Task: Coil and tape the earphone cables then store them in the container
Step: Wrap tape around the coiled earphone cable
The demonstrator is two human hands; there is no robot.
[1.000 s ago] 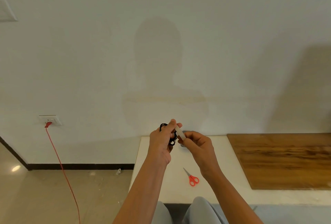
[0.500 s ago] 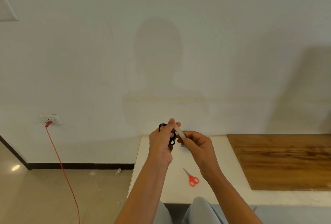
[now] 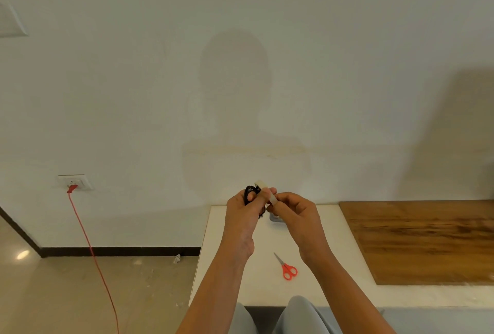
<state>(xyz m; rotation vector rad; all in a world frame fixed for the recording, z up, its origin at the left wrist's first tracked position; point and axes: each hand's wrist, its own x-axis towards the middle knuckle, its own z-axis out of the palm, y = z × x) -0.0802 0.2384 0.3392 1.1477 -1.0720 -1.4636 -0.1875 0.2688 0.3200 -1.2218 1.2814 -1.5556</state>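
Note:
My left hand (image 3: 244, 209) grips a small black coil of earphone cable (image 3: 250, 192), held up above the white table (image 3: 230, 267). A pale strip of tape (image 3: 266, 192) runs across the coil, its upper end sticking up past my left fingers. My right hand (image 3: 295, 213) pinches the lower end of that strip, right beside my left hand. A grey container (image 3: 275, 219) shows only as a small corner on the table, mostly hidden behind my right hand.
Red-handled scissors (image 3: 287, 269) lie on the white table near its front edge. A wooden board (image 3: 427, 240) covers the table's right part. A red cord (image 3: 91, 250) hangs from a wall socket (image 3: 74, 182) down across the floor at left.
Both hands stay together at the same place. The tape strip's upper end now reaches further over the coil, and my right hand has shifted slightly.

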